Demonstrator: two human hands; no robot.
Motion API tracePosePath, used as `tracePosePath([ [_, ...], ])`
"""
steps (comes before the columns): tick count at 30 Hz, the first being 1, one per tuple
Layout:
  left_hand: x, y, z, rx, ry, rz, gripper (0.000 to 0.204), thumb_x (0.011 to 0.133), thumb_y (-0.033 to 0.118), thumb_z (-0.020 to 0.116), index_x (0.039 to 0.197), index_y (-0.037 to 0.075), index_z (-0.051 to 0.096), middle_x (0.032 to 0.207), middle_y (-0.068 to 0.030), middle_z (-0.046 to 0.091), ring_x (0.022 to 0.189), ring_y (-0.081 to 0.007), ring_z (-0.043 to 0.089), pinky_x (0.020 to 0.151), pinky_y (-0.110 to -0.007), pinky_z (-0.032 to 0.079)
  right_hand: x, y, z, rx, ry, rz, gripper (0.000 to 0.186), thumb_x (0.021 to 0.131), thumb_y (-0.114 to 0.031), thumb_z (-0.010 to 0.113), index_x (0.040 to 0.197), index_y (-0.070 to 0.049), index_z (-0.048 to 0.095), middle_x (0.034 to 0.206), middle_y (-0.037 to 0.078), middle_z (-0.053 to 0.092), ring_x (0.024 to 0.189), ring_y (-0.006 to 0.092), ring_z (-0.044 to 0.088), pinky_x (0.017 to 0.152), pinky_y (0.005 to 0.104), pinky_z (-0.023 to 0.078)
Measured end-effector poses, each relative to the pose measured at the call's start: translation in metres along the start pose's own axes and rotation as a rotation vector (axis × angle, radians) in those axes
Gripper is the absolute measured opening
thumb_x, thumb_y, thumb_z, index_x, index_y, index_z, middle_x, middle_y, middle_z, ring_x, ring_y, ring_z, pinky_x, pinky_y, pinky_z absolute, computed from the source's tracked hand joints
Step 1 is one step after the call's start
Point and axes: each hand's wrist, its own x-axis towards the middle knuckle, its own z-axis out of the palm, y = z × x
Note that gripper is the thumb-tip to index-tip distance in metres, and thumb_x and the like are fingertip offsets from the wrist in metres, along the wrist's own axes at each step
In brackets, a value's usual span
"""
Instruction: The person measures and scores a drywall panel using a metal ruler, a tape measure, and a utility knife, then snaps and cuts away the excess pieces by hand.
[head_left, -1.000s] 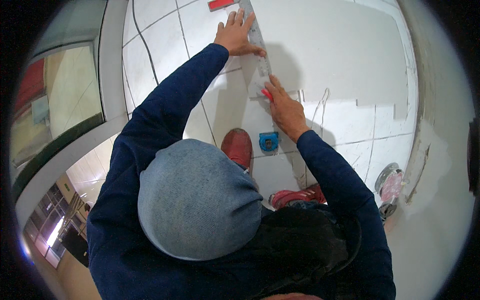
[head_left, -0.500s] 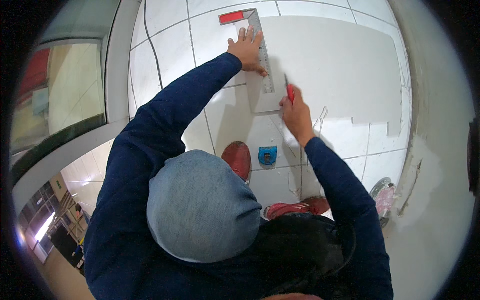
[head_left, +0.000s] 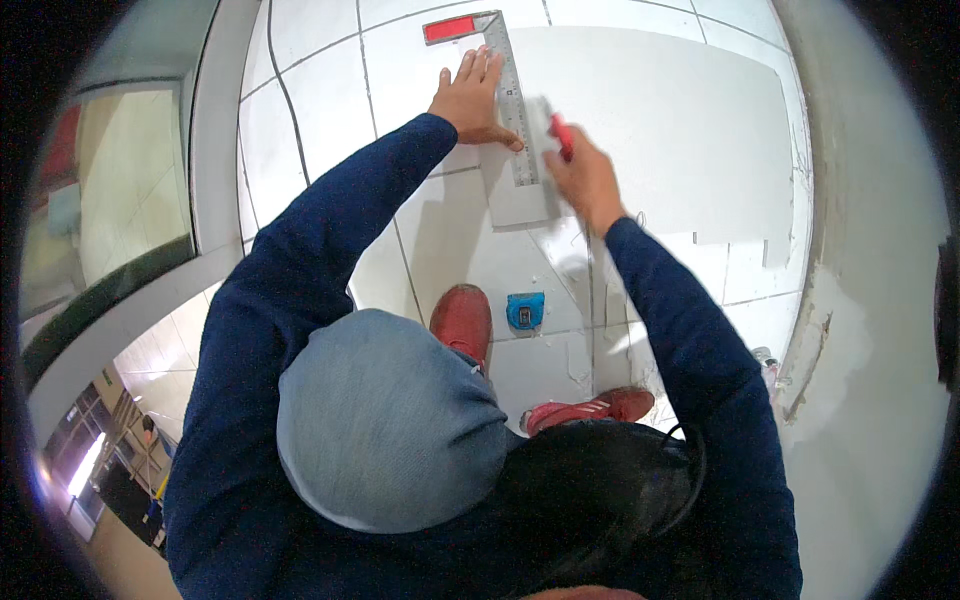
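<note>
My left hand (head_left: pixel 472 108) lies with spread fingers over a metal try square (head_left: pixel 518 150), thumb on its ruled blade. The square's red-marked stock (head_left: pixel 450 30) sits at the far end, beyond my fingertips. Beneath the blade is a large pale grey board (head_left: pixel 660 130), flat on the floor. Just right of the blade, my right hand (head_left: pixel 585 178) is closed round a red-handled utility knife (head_left: pixel 562 138). Motion smears the knife, and its cutting tip cannot be made out.
A blue tape measure (head_left: pixel 525 312) rests on white floor tiles (head_left: pixel 420 235) between my red shoes (head_left: pixel 462 318) and the board. The board's near right edge is notched. A wall (head_left: pixel 870 330) rises at the right; a framed glass door (head_left: pixel 130 180) stands left. A dark cable (head_left: pixel 290 110) crosses the tiles.
My right hand and the knife have moved farther away along the square's blade and slightly left. The left hand still presses on the square. The whole view has shifted a little.
</note>
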Motion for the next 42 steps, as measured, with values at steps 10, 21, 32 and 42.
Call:
tracePosePath([
  [10,0.007,0.009,-0.009,0.008,-0.116,-0.032,0.148,0.048,0.08,0.077,0.154,0.001,0.011,0.16,-0.0243,0.011,0.15,-0.0371,0.009,0.116,-0.06,0.016,-0.043,-0.005,0.026,-0.488,-0.142,-0.155,0.066,0.084,-0.018,0.065,0.144,-0.008,0.04,0.098,0.011,0.06,0.087,0.0293,0.065,0.071,0.0423,0.055],
  [21,0.007,0.002,-0.005,0.026,-0.067,0.0,0.146,0.049,0.08,0.077,0.153,-0.001,0.013,0.159,-0.0263,0.013,0.148,-0.0408,0.011,0.114,-0.063,0.018,-0.041,-0.019,0.025,-0.521,-0.179,-0.126,0.068,0.084,-0.016,0.062,0.147,-0.007,0.036,0.098,0.013,0.06,0.086,0.0294,0.066,0.07,0.0432,0.056],
  [32,0.002,0.005,-0.006,0.038,-0.107,0.027,0.143,0.053,0.081,0.075,0.154,0.003,0.012,0.16,-0.0235,0.012,0.149,-0.0388,0.012,0.116,-0.06,0.018,-0.046,-0.01,0.025,-0.499,-0.164,-0.154,0.067,0.084,-0.015,0.061,0.146,-0.009,0.037,0.1,0.013,0.061,0.089,0.0299,0.066,0.072,0.043,0.056],
  [42,0.006,0.006,-0.002,0.133,-0.039,0.036,0.14,0.053,0.084,0.072,0.153,0.001,0.018,0.158,-0.0247,0.019,0.146,-0.0411,0.019,0.111,-0.062,0.028,-0.043,0.01,0.006,0.215,0.067,0.164,0.033,0.094,-0.021,0.054,0.125,-0.009,0.058,0.105,0.018,0.068,0.095,0.035,0.066,0.082,0.0404,0.052],
])
